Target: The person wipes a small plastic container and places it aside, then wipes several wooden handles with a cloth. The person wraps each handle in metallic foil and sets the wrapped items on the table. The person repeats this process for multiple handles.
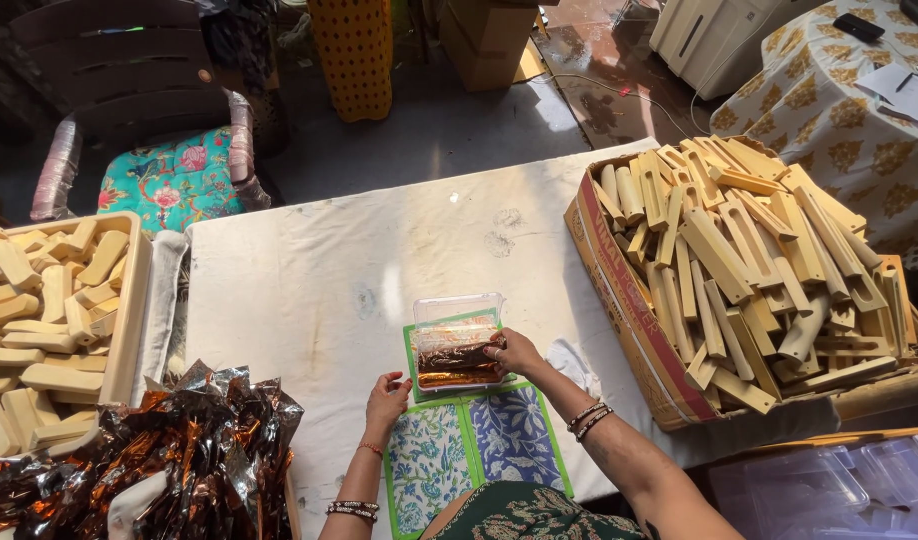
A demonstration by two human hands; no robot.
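Loads of bare table (309, 270) sitting open behind the clear box (457, 345) (near edge), left hand (386, 395) fingers curling beside it, right hand (514, 352) fingers pressing its foil.

Single head view, steep downward look, near white table (309, 290), floor beyond far edge.

One clear plastic box (457, 345), two printed cloth mats (474, 440), one cardboard carton (619, 300), one chair (149, 120).
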